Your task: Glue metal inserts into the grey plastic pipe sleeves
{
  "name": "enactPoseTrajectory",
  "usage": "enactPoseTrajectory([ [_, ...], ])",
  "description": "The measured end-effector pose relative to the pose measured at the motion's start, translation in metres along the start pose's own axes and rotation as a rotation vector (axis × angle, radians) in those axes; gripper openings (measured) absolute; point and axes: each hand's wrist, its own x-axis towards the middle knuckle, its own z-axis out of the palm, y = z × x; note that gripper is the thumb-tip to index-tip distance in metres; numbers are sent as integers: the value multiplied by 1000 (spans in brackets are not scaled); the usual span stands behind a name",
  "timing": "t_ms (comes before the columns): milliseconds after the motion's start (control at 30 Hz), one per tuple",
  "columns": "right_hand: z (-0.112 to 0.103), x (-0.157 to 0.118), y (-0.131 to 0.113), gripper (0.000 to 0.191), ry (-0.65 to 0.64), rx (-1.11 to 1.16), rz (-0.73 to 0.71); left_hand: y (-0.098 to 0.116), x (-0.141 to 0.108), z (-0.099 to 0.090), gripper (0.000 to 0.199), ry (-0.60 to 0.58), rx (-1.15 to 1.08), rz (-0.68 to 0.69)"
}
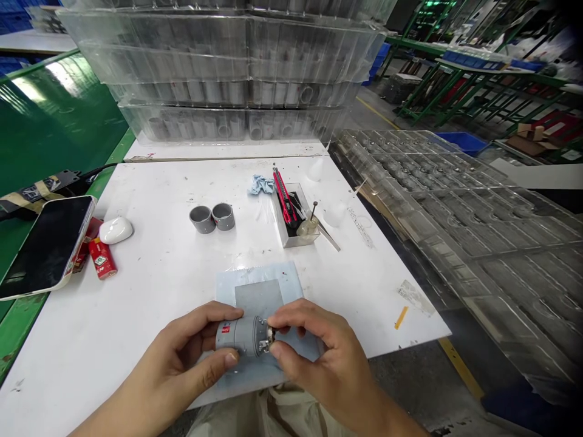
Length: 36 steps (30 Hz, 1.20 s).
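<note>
Cylinder [245,335] clamped at both ends
Long axis 9 to 3 o'clock; left hand [182,358] grips the grey body [228,335], right hand [330,355] pinches the metal end [271,334].

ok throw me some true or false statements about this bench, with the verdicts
1. The left hand and right hand are both on the grey cylindrical part. True.
2. The red box cutter lies on bare tabletop. False: the cutter rests in the clear rectangular box.
3. Two short grey rings stand side by side. True.
4. The crumpled light-blue wipe is under the phone. False: the wipe lies beside the box.
</note>
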Motion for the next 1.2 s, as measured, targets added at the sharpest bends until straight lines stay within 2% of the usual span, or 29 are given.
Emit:
enactPoseTrajectory([
  [133, 0, 1, -3, 11, 9, 12, 53, 1, 0, 0, 41, -5, -65, -46],
  [267, 5, 0, -7, 11, 56, -17, -5, -2, 3, -2, 38, -10, -102, -36],
  [400, 10, -4, -7, 21, 120, -74, -173, -13, 8, -11, 30, -59, 0, 171],
  [500, 12, -12, -5, 32, 128, -82, -226, -21, 10, -16, 37, -52, 113, 304],
  [600, 11, -22, -4, 27, 65, 51, -68, -27, 6, -16, 42, 9, 185, 374],
  [667, 8, -28, -7, 28, -36, 235, 208, -30, 3, -13, 41, 92, 210, 369],
  [767, 1, -28, -16, 64, -197, 442, 631, -26, -1, -6, 50, 247, 192, 271],
  [833, -2, -22, -21, 85, -278, 514, 767, -20, -1, -2, 60, 295, 192, 203],
  [867, -3, -18, -22, 88, -313, 561, 798, -16, 0, -1, 61, 297, 220, 180],
  [933, -3, -9, -22, 82, -351, 683, 837, -8, 4, 0, 54, 280, 334, 173],
  [1033, -1, -2, -17, 68, -371, 802, 822, 0, 11, 0, 38, 207, 491, 302],
  [1100, -5, -1, -16, 68, -397, 774, 824, 3, 16, 1, 34, 151, 532, 391],
  [1200, -19, 1, -22, 77, -373, 554, 778, 8, 21, 6, 33, 135, 561, 390],
])
